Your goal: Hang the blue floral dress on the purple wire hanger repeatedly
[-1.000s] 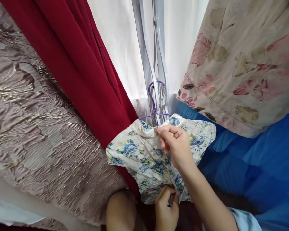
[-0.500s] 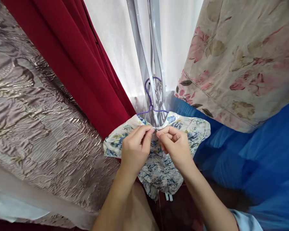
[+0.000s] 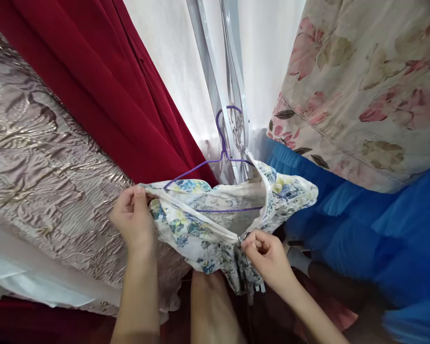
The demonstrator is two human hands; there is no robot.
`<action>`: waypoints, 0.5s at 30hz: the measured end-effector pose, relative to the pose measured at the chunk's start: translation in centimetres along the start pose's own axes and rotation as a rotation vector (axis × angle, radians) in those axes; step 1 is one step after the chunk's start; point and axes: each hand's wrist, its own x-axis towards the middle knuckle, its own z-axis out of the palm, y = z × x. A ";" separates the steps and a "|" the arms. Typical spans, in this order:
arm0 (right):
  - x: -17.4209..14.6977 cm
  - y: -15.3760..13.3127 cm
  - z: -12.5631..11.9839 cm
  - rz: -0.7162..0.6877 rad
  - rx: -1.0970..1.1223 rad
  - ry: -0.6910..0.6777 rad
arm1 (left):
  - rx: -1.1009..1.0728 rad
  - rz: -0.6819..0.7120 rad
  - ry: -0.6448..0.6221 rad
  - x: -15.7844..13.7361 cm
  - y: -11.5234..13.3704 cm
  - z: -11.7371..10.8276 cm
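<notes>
A white floral blouse (image 3: 186,224) with blue and yellow flowers hangs partly on a purple wire hanger (image 3: 197,168). The hanger's left arm and lower bar show through the widened neckline; its right shoulder is still covered by the cloth. My left hand (image 3: 134,212) is closed in a pinch on the blouse's left shoulder edge, pulled out past the hanger's end. Lower down, my right hand (image 3: 265,251) pinches the front of the neckline, where a small dark bit shows at the fingertips. The blouse's lower part hangs in folds.
Behind the hanger run shiny pale straps (image 3: 209,62) against a white cloth (image 3: 161,43). A red drape (image 3: 103,95) and an embossed, pinkish metallic fabric (image 3: 57,181) hang at left. On the right are a pink-flowered fabric (image 3: 344,105) and blue tulle (image 3: 344,229).
My left hand has moved left and pulled the blouse's left shoulder off the hanger arm. My right hand has come lower with the neckline, which is now spread wide.
</notes>
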 end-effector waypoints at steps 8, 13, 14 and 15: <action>-3.9 3.9 -1.0 0.154 0.028 -0.021 | -0.253 -0.634 -0.059 -10.0 -5.9 -1.1; -5.3 6.8 -3.4 0.231 -0.257 0.062 | -0.183 -0.609 -0.509 -15.8 -4.4 0.1; -5.5 6.7 -3.9 0.206 -0.339 0.079 | -0.153 -0.544 -0.609 -16.3 -3.5 0.3; -5.6 6.3 -4.2 0.166 -0.394 0.079 | -0.121 -0.474 -0.703 -16.7 -2.3 0.6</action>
